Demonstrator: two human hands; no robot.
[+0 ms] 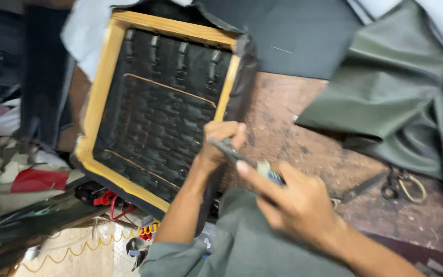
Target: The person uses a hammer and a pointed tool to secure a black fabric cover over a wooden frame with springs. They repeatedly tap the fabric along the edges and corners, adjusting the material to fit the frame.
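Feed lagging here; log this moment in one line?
left hand: grips wooden seat frame edge | right hand: holds metal tool | scissors: on workbench

a worn wooden workbench [303, 138], scuffed and dusty brown, carries everything here. 1 seat frame [162, 107] with a pale wood border and black webbing rests tilted at its left edge. olive-green fabric [401, 97] lies crumpled on the right. 1 pair of scissors [385, 184] lies beside it, and a dark sheet [293, 36] covers the far end.
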